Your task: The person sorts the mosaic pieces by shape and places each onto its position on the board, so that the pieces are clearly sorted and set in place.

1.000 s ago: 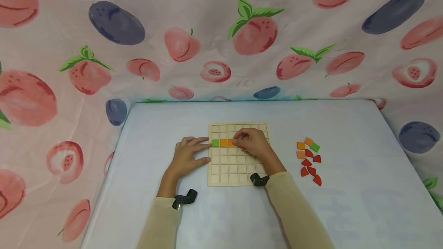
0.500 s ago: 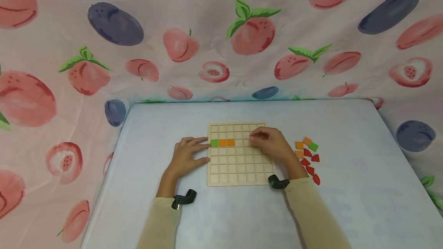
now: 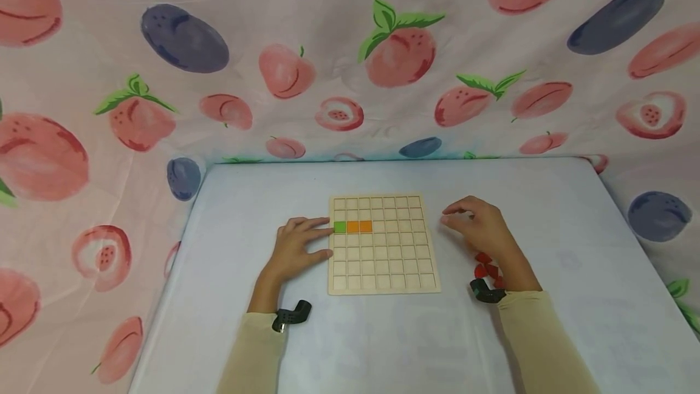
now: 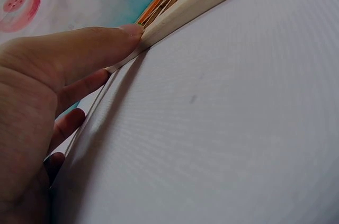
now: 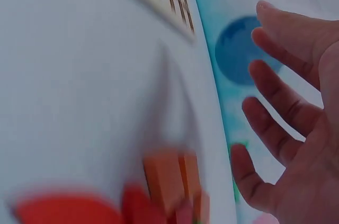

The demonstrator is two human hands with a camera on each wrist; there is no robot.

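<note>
A square wooden grid board (image 3: 383,269) lies on the table. In its left column sits a green square tile (image 3: 339,227), with two orange square tiles (image 3: 359,227) beside it in the same row. My left hand (image 3: 295,245) rests against the board's left edge, fingers extended; the left wrist view shows the thumb touching the board's side (image 4: 206,4). To the right of the board, my right hand (image 3: 481,227) hovers with nothing in its loosely bent fingers. Below it are red quarter-round pieces (image 3: 480,271), partly hidden by the wrist. Loose orange tiles (image 5: 164,181) show in the right wrist view.
A white cloth covers the table (image 3: 383,345). Behind and to the sides hangs a fruit-print curtain (image 3: 339,29). Each wrist wears a black camera, one on the left (image 3: 292,315) and one on the right (image 3: 487,292).
My right hand has left the orange tile on the board and moved right, beyond the board, over the loose pieces. My left hand has stayed at the board's edge.
</note>
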